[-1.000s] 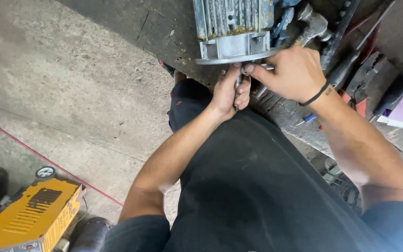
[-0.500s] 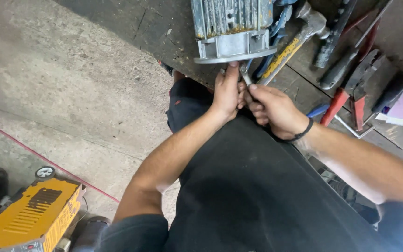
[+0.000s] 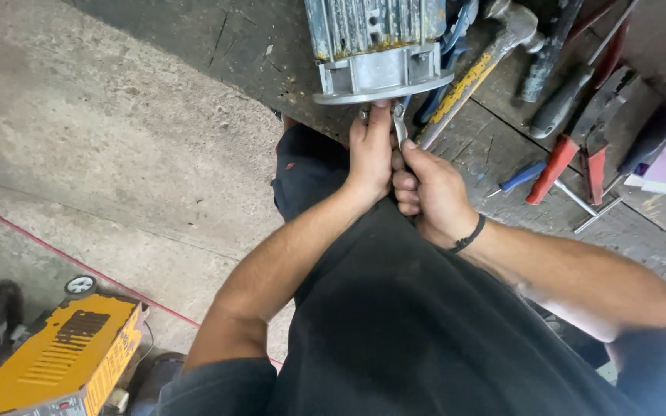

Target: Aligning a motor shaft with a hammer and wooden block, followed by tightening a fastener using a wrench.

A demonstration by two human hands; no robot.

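Head view: at the top centre of the frame a ribbed grey electric motor (image 3: 375, 46) sits on the dark table (image 3: 217, 38), its round flange at the table's edge. The left hand (image 3: 370, 154) reaches up beneath that flange, fingertips touching the rim — what they pinch, if anything, is unclear. The right hand (image 3: 429, 192) lies just beside it, curled closed around a slim metal wrench (image 3: 399, 123) pointing up at the flange. A hammer (image 3: 479, 69) lies right of the motor; a yellow machine (image 3: 63, 354) stands at lower left.
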